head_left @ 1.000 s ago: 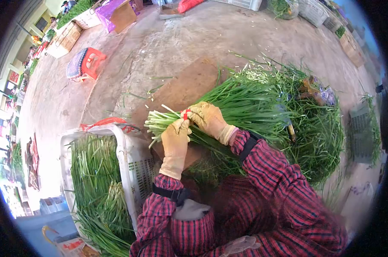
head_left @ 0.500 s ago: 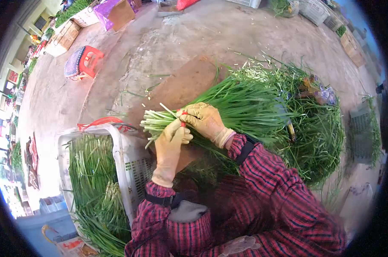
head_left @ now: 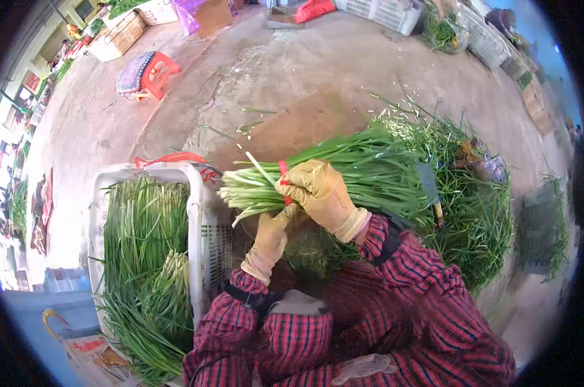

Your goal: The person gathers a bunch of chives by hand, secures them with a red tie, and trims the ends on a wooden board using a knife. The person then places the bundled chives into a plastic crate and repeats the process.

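Observation:
A thick bundle of garlic chives (head_left: 376,158) lies across in front of me, its pale stem ends to the left and green leaves to the right. Around it near the stems runs a red band (head_left: 283,168). My right hand (head_left: 321,193), in a pale yellow glove, is closed over the front of the bundle, fingertips pinching at the band. My left hand (head_left: 271,237), gloved alike, grips the bundle from below; its fingers are mostly hidden behind the stems. One stem sticks up loosely above the others.
A white crate (head_left: 194,222) of chives stands at my left. To the right is a heap of loose green leaves (head_left: 472,226), with a flat grey blade-like piece (head_left: 427,183) beside the bundle. A red stool (head_left: 156,74) stands farther off; crates (head_left: 395,14) line the back.
My left hand has moved from the front of the stems to beneath the bundle. The red band now shows stretched around the bundle, and my right hand has come down over it. The view has shifted.

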The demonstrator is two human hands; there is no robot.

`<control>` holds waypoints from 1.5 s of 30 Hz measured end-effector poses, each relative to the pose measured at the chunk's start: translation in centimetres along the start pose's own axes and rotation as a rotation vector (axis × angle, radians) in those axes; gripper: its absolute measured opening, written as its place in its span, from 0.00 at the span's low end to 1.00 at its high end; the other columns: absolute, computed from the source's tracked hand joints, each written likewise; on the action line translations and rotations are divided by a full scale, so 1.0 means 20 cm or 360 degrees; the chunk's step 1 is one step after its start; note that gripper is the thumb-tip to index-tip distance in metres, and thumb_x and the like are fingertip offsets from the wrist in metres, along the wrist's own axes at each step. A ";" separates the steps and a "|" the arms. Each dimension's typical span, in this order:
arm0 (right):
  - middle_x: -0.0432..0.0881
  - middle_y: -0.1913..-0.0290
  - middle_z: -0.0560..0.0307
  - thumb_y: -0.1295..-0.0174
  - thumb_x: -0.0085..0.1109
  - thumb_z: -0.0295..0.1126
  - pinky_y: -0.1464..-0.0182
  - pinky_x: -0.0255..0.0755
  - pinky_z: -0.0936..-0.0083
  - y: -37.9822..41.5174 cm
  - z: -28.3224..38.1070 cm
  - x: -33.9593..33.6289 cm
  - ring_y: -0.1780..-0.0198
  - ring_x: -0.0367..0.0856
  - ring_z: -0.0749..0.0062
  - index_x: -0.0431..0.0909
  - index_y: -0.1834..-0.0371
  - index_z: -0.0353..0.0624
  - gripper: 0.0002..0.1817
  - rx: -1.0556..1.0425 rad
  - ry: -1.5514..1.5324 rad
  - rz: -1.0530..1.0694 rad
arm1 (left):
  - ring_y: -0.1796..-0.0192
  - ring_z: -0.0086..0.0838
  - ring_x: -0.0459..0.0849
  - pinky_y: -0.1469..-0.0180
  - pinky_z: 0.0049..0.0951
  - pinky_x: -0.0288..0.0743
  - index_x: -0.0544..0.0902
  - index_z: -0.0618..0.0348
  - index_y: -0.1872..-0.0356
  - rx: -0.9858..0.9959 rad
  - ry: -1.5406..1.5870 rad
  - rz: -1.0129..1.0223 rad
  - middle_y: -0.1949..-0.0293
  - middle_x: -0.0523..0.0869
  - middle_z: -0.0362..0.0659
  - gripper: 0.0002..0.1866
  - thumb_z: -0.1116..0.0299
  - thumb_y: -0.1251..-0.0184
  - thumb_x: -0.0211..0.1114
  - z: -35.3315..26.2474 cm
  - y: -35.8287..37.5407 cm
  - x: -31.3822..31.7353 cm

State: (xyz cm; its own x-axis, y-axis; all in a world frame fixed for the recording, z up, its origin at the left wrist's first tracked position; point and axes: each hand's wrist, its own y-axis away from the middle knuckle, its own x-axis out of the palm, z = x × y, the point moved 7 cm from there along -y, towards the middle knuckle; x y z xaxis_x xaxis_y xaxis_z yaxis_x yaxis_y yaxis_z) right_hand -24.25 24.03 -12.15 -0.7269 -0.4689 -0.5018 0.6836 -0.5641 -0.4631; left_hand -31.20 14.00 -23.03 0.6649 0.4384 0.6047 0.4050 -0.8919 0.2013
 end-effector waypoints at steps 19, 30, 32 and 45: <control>0.84 0.61 0.56 0.40 0.62 0.36 0.51 0.74 0.63 0.03 -0.23 0.15 0.55 0.81 0.55 0.82 0.64 0.44 0.08 -0.0349 0.0188 0.0258 | 0.39 0.36 0.73 0.29 0.49 0.53 0.79 0.50 0.41 0.1054 -0.3173 -0.0056 0.48 0.81 0.39 0.30 0.50 0.45 0.69 -0.41 -0.01 0.10; 0.84 0.62 0.57 0.43 0.64 0.34 0.54 0.75 0.63 0.08 -0.25 0.14 0.58 0.81 0.56 0.82 0.64 0.45 0.08 -0.0351 0.0203 0.0172 | 0.25 0.42 0.59 0.25 0.49 0.49 0.61 0.63 0.28 0.0735 -0.3539 -0.0107 0.30 0.66 0.47 0.58 0.39 0.58 0.77 -0.45 -0.02 0.23; 0.83 0.64 0.57 0.43 0.64 0.34 0.55 0.74 0.62 0.07 -0.23 0.14 0.59 0.81 0.56 0.81 0.66 0.45 0.06 -0.0404 0.0174 0.0174 | 0.24 0.41 0.58 0.26 0.50 0.53 0.53 0.66 0.26 0.0109 -0.3701 0.0041 0.27 0.62 0.49 0.66 0.37 0.62 0.79 -0.24 -0.20 0.14; 0.78 0.65 0.54 0.37 0.60 0.36 0.61 0.73 0.62 0.12 -0.16 0.19 0.61 0.79 0.53 0.78 0.65 0.45 0.07 -0.0220 -0.0164 0.0170 | 0.50 0.50 0.82 0.48 0.46 0.77 0.72 0.55 0.49 0.0334 -0.3174 0.0294 0.56 0.82 0.52 0.30 0.59 0.54 0.74 -0.13 -0.33 -0.14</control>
State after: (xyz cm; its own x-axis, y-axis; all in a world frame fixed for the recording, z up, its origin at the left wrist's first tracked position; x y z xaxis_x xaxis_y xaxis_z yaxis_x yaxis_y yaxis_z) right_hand -25.11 23.10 -17.42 -0.6478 -0.5920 -0.4794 0.7546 -0.4122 -0.5106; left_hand -37.31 18.42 -24.09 0.2694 -0.0223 -0.9628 0.2185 -0.9722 0.0837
